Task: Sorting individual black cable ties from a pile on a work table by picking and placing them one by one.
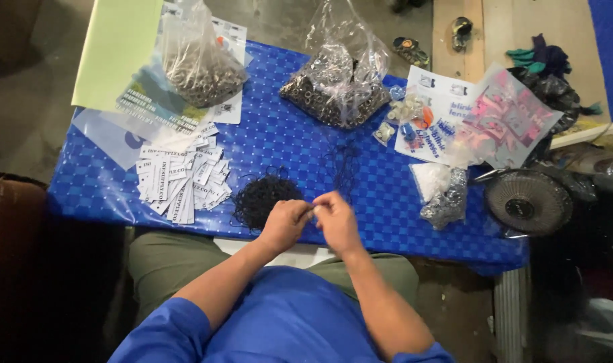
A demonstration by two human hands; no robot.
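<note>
Hands: left hand (284,223) and right hand (336,222) meet fingertip to fingertip at the near edge of the table (387,195), both pinched narrow around something very small.

Held thing: probably a thin black thread; it is too fine to make out between the fingers, so I cannot tell which hand has it.

Thread pile: tangled heap of black thread (260,196) on the table, just beyond and to the left of the hands, touching or nearly touching the left hand's knuckles.

Nearer hand: the left one is closer to the pile; the right hand sits a little further off, to the pile's right.

Long axis: the heap is a rough round clump with no clear long side; loose strands (345,165) trail off to the right, above the right hand.

Look of the thread: matt black, wiry, loosely knotted, soft and light by the look of it.

Paper tags: fanned stack of white printed tags (180,181) left of the pile, near it but apart.

Bags: two clear plastic bags of small metal rings, one at the far left (197,64) and one at the far middle (336,84), both well away from the hands.

Small bag: clear bag of silvery bits (444,198) to the right of the hands, near the table's right end.

Right side: printed sheets and a pink packet (504,117) at the far right corner; a small round fan (528,202) stands just off the table.

Table cover: shiny blue chequered plastic.
</note>
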